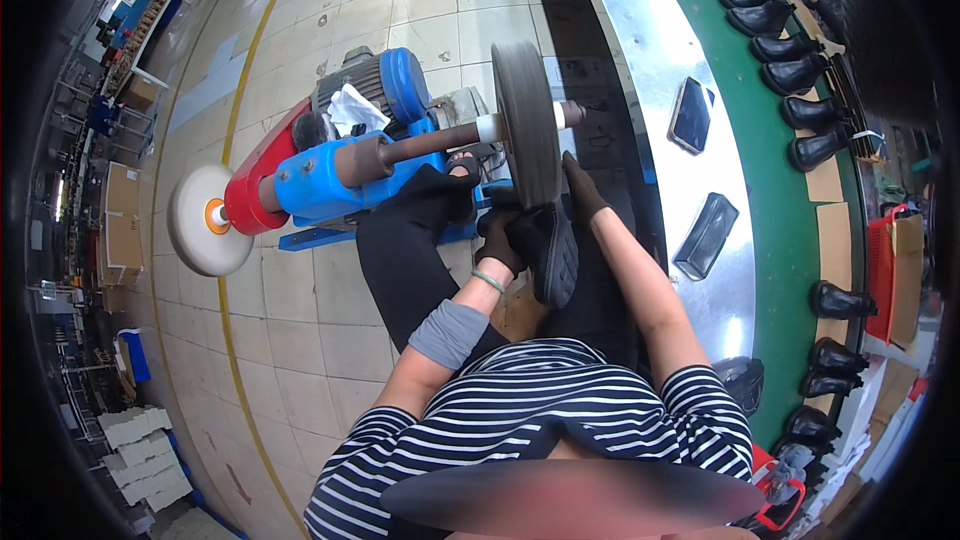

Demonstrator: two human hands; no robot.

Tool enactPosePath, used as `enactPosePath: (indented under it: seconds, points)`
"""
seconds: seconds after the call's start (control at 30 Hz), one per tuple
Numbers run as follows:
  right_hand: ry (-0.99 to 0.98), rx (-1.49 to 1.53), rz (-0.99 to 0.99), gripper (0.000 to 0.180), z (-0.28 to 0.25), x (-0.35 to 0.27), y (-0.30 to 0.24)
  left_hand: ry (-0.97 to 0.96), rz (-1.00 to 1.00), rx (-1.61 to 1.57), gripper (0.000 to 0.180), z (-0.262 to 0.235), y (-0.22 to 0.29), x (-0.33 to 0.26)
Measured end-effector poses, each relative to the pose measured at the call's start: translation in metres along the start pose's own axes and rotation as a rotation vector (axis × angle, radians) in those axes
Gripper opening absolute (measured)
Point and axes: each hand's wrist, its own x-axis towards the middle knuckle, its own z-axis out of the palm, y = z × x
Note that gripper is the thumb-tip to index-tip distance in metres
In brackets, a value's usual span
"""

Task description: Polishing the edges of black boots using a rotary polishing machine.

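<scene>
A black boot (pixel 554 262) is held against the lower edge of a dark buffing wheel (pixel 531 125), its ridged sole showing. My left hand (pixel 499 243), in a dark brown glove, is closed around the boot's left side. On the other side of the wheel my right hand (pixel 584 192), gloved alike, grips the boot, its fingers partly hidden behind wheel and boot. The wheel is blurred and sits on a brown shaft (pixel 435 142) coming out of a blue housing (pixel 318 183).
A white wheel (pixel 208 218) ends the machine at left, with a blue motor (pixel 403 86) behind. To my right, a metal bench (pixel 690 40) bears a phone (pixel 691 116) and a black tray (pixel 707 236). Several black boots (pixel 815 115) line the green surface (pixel 775 230) beyond.
</scene>
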Motion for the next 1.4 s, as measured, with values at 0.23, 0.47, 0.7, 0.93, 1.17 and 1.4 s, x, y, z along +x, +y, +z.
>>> enactPosePath:
  seconds: [0.23, 0.47, 0.7, 0.93, 1.17, 1.4]
  points:
    - [0.001, 0.202, -0.126, 0.074, 0.010, 0.042, 0.015, 0.081, 0.188, 0.058, 0.036, 0.003, -0.005, 0.007]
    - [0.018, 0.103, -0.124, 0.069, 0.032, -0.004, -0.010, 0.025, 0.103, -0.125, 0.037, -0.014, -0.035, -0.013]
    - [-0.162, 0.179, -0.106, 0.058, 0.014, -0.033, -0.021, -0.113, 0.447, 0.492, 0.027, -0.065, -0.072, 0.007]
    - [-0.140, 0.151, -0.328, 0.043, 0.005, -0.049, -0.027, -0.227, 0.289, 0.272, 0.042, -0.077, -0.068, 0.031]
    - [0.064, -0.292, -0.701, 0.046, -0.045, -0.044, -0.003, 0.092, -0.140, 0.012, 0.025, 0.045, -0.039, -0.023]
    - [0.296, -0.163, -0.532, 0.058, -0.036, -0.103, -0.045, -0.058, -0.187, 0.090, 0.022, 0.052, -0.040, -0.013]
